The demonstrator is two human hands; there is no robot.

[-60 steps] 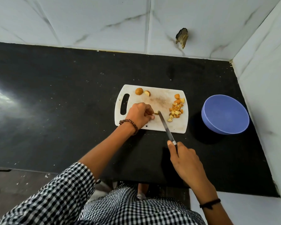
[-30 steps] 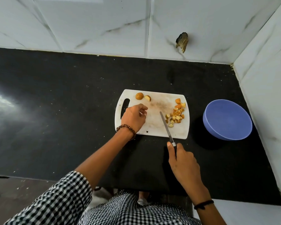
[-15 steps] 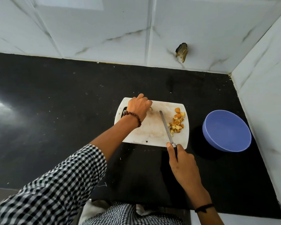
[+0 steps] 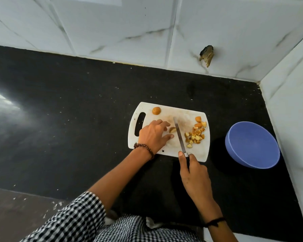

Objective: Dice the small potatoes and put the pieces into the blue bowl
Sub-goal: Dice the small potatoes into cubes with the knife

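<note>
A white plastic cutting board point(image 4: 187, 114) with a slot handle at its left end lies on the black stone desk point(image 4: 77, 110), right of the middle and closer to the front edge than to the back. Near the board's back left corner sits a small round whole potato point(image 4: 156, 110) in its tan skin. At its right end lies a loose heap of diced pieces point(image 4: 196, 134), yellow flesh and orange skin mixed.

The left hand point(image 4: 153, 135), with a brown beaded bracelet point(image 4: 143, 147) on its wrist, rests on the left half of the board. Its fingers point(image 4: 162, 123) are stretched out and slightly spread. The index tip and thumb tip sit either side of a pale potato half point(image 4: 172, 130) (whether they actually press it I cannot tell).

The right hand point(image 4: 194, 173) grips the dark handle of a steel knife point(image 4: 179, 135) at the board's front edge, fingers curled round it, with the index finger laid along the top where the blade begins. The blade points toward the back of the desk and lies just right of the potato half, between it and the diced pieces. I cannot tell if its edge touches the board.

The round blue bowl point(image 4: 252, 145) stands apart from the board, by the desk's right edge, close to the white marble-tiled wall point(image 4: 287, 110).
</note>
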